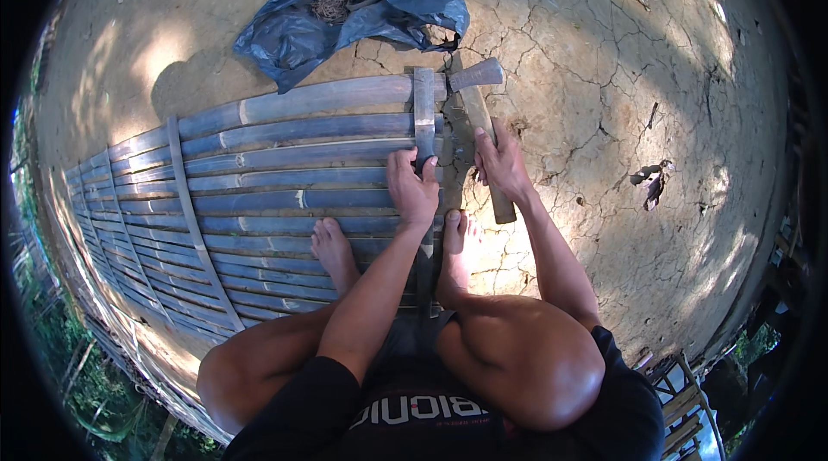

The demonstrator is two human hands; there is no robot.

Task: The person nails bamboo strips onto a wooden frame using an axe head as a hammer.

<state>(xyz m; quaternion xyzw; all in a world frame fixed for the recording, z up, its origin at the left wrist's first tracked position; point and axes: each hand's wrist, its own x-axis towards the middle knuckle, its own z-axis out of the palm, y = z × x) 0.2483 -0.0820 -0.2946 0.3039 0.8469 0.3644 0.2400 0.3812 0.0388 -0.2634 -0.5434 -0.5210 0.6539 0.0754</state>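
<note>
Two hands (414,191), one hatchet (475,104), one end crosspiece (424,112)

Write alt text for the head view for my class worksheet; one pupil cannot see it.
A person's right hand grips the wooden handle of a hatchet, while the left hand touches a strip laid across long bamboo slats. Beyond the slats, a dark plastic bag lies on cracked bare earth, a tangled bundle in its folds.
</note>
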